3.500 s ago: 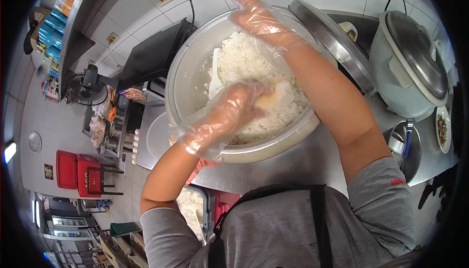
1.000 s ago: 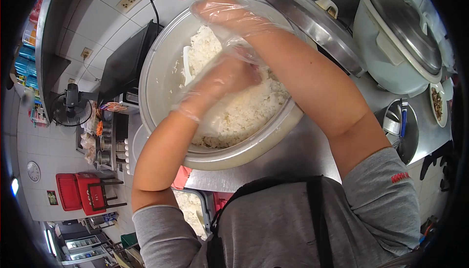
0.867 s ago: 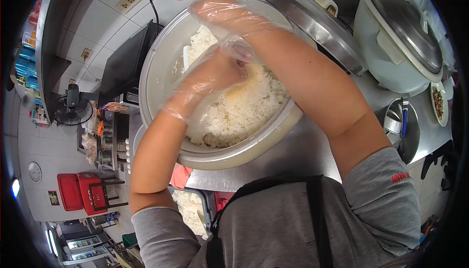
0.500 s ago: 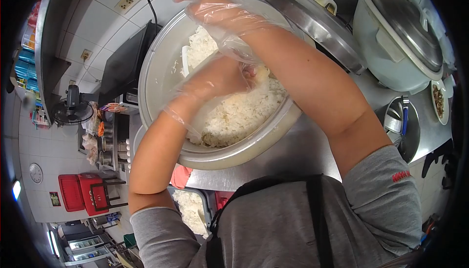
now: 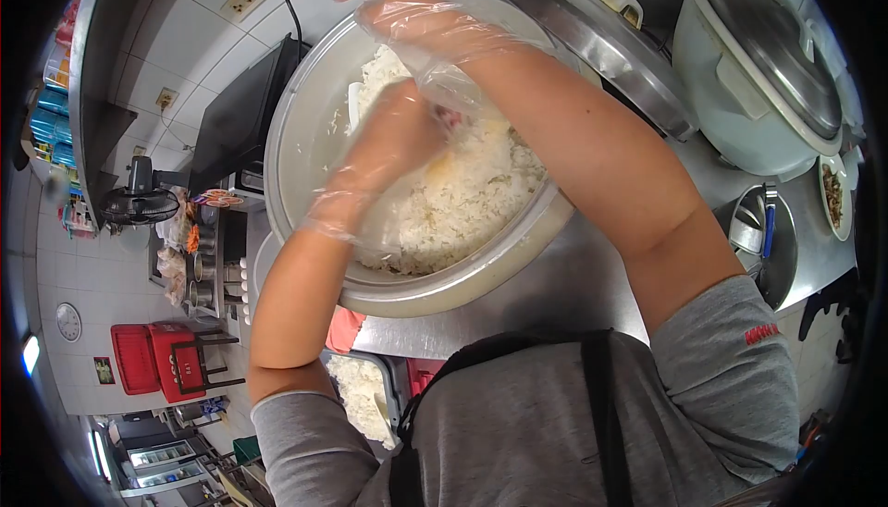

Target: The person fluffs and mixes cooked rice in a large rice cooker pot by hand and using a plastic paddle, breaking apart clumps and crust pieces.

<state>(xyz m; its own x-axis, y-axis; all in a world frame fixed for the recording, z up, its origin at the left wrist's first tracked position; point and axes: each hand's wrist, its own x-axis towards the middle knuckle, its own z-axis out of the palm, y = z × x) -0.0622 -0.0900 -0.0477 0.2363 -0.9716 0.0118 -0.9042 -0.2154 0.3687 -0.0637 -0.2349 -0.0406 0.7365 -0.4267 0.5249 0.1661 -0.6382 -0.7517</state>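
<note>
A large pale round rice pot (image 5: 301,114) holds white cooked rice (image 5: 462,220). My left hand (image 5: 393,142), in a clear plastic glove, is inside the pot just over the rice. It is smeared by motion, so its fingers and anything in them cannot be made out. Reaching across the pot, my gloved right hand (image 5: 407,12) is bent over the far rim and appears to grip it; part of its fingers is hidden. A white plastic edge (image 5: 354,105), perhaps a rice scoop, sticks up left of the rice. A yellowish patch (image 5: 439,169) lies on the rice near my left hand.
A metal lid (image 5: 592,44) leans at the pot's right. Beyond it stands a covered rice cooker (image 5: 731,91). A metal bowl with utensils (image 5: 763,234) and a small dish of food (image 5: 834,197) are at right. Below left, a grey bin (image 5: 393,382) contains rice.
My left hand has shifted left and slightly up, away from the middle of the rice, uncovering more rice and the yellowish patch. My right hand stays at the far rim.
</note>
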